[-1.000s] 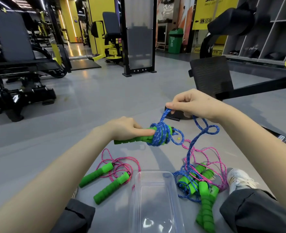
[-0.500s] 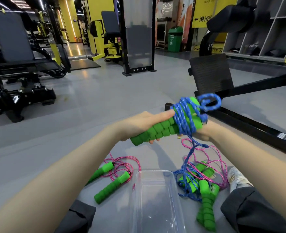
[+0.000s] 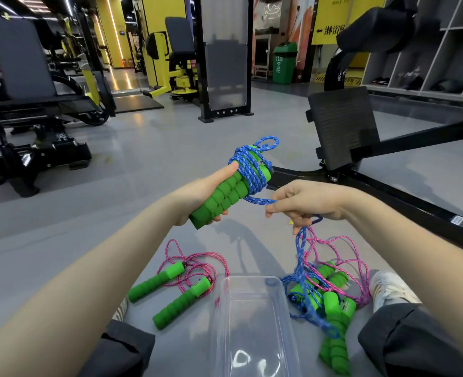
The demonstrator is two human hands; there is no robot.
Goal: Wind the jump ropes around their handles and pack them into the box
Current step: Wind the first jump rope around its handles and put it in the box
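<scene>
Mid-wind: our left hand [image 3: 197, 197] gripped the handles [image 3: 225, 197], right hand [image 3: 304, 202] pinched the blue rope [image 3: 252, 170]; next wrap needed tension.

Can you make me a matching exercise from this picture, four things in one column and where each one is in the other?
Things:
1. blue rope
2. pink rope
3. clear box
4. white shoe

Places:
A. on the floor by the right knee
B. wound on the handles in the left hand
C. loose on the floor, left of the box
D. on the floor between the knees

Pairs: 1-B, 2-C, 3-D, 4-A
</scene>
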